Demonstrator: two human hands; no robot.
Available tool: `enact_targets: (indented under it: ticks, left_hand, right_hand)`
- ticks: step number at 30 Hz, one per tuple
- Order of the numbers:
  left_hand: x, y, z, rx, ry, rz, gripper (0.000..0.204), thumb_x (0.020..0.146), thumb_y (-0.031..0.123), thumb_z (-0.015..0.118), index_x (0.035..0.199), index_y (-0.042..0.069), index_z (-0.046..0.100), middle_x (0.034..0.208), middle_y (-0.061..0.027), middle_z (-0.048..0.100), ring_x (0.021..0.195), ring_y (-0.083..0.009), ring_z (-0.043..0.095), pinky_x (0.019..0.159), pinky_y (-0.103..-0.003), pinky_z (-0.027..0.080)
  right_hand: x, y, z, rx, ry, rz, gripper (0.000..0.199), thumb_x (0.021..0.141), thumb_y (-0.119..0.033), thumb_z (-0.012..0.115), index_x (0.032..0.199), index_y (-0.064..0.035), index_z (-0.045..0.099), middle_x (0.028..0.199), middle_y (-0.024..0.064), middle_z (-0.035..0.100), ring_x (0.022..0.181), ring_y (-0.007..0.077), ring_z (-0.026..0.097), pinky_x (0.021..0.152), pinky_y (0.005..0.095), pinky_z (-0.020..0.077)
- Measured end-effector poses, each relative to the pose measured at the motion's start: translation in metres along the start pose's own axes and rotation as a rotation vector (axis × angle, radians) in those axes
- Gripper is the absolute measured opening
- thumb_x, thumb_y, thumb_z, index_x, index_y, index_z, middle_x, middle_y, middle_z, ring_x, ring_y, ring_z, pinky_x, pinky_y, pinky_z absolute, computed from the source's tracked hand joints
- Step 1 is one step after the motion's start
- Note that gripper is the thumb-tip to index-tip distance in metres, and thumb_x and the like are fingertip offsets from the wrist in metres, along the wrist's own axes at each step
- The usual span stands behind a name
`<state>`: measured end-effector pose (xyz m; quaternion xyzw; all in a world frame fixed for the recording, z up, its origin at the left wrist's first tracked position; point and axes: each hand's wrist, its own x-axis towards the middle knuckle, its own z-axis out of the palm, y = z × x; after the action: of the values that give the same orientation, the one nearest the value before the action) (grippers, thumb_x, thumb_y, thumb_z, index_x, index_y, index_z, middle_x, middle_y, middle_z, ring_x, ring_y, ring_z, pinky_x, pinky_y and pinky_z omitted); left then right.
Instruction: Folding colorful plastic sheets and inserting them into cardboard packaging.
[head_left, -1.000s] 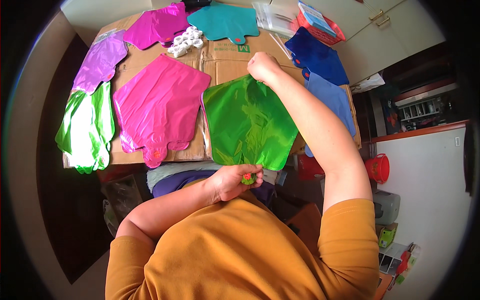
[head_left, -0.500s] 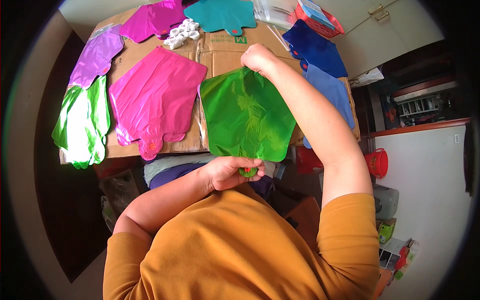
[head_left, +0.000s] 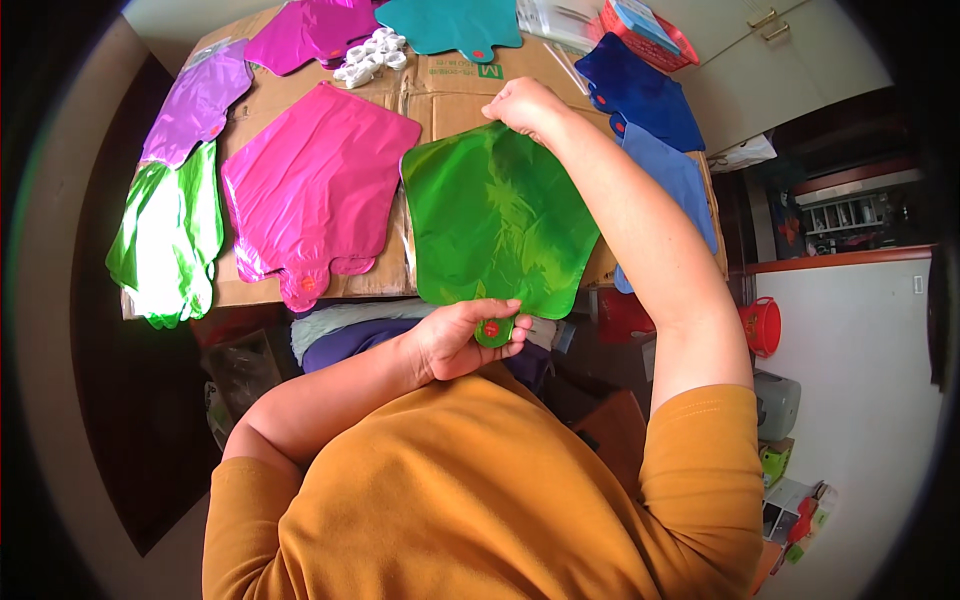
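A flat, uninflated green foil balloon (head_left: 500, 215) is stretched between my two hands, over the front edge of the cardboard. My right hand (head_left: 527, 106) pinches its far corner. Down at its near end, my left hand (head_left: 455, 340) grips the neck between thumb and fingers, and the round tab with a red spot shows there. To the left lies a flat pink foil balloon (head_left: 320, 185), its tab toward me. A shiny light green foil balloon (head_left: 170, 245) and a lilac one (head_left: 198, 105) are farther left.
Farther back on the cardboard (head_left: 440, 88) lie magenta (head_left: 305, 35) and teal (head_left: 450, 28) foil balloons and small white bundles (head_left: 372, 60). Dark blue (head_left: 645, 95) and light blue (head_left: 665, 185) balloons lie right. A red basket (head_left: 655, 38) stands behind; a red bucket (head_left: 762, 328) is lower right.
The green balloon's tab now lies flatter by my left fingers, with its red spot plainer to see. My right hand still holds the far corner. The whole view has shifted slightly.
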<state>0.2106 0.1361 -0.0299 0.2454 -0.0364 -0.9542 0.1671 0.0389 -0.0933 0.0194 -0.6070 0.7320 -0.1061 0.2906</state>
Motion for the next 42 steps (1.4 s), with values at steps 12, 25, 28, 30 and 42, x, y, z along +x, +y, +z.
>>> enact_targets:
  ticks: [12, 25, 28, 30, 42]
  left_hand:
    - [-0.002, 0.005, 0.022, 0.033, 0.069, -0.003, 0.012, 0.098, 0.014, 0.053, 0.103, 0.003, 0.055, 0.092, -0.0060, 0.060, 0.083, -0.0160, 0.058, 0.084, -0.037, 0.052]
    - [0.011, -0.017, 0.020, 0.084, 0.142, 0.057, 0.013, 0.101, 0.017, 0.050, 0.091, 0.010, 0.055, 0.078, 0.0012, 0.053, 0.070, -0.0110, 0.046, 0.075, -0.031, 0.046]
    - [0.008, -0.013, 0.024, 0.100, 0.155, 0.069, 0.013, 0.101, 0.017, 0.050, 0.091, 0.010, 0.054, 0.078, 0.0014, 0.052, 0.069, -0.0108, 0.045, 0.075, -0.031, 0.046]
    - [0.007, -0.010, 0.026, 0.090, 0.133, 0.067, 0.012, 0.100, 0.017, 0.051, 0.090, 0.010, 0.053, 0.077, 0.0010, 0.051, 0.069, -0.0109, 0.045, 0.075, -0.031, 0.046]
    - [0.019, -0.006, 0.004, -0.016, -0.027, 0.003, 0.010, 0.097, 0.013, 0.055, 0.088, 0.009, 0.052, 0.076, -0.0001, 0.050, 0.067, -0.0113, 0.046, 0.073, -0.033, 0.047]
  right_hand:
    - [-0.020, -0.005, -0.023, 0.180, -0.209, -0.142, 0.030, 0.069, 0.010, 0.056, 0.092, -0.0025, 0.069, 0.082, 0.0072, 0.066, 0.074, 0.0158, 0.059, 0.063, 0.0298, 0.0480]
    - [-0.012, 0.004, -0.039, -0.388, 0.332, -0.758, 0.035, 0.070, 0.000, 0.064, 0.104, -0.0055, 0.066, 0.105, 0.0139, 0.063, 0.096, 0.0291, 0.060, 0.083, 0.0393, 0.0487]
    - [-0.060, -0.039, -0.033, -0.374, 0.168, -1.377, 0.038, 0.067, -0.008, 0.067, 0.105, -0.0125, 0.066, 0.100, 0.0096, 0.063, 0.107, 0.0310, 0.056, 0.098, 0.0429, 0.0417]
    - [-0.110, -0.072, -0.027, -0.678, -0.051, -1.501, 0.038, 0.067, -0.010, 0.069, 0.105, -0.0134, 0.067, 0.104, 0.0072, 0.064, 0.113, 0.0293, 0.054, 0.104, 0.0457, 0.0354]
    - [-0.143, -0.092, 0.035, -1.192, -0.546, -1.507, 0.024, 0.059, -0.027, 0.073, 0.081, -0.0179, 0.076, 0.098, 0.0019, 0.062, 0.107, 0.0199, 0.053, 0.102, 0.0367, 0.0327]
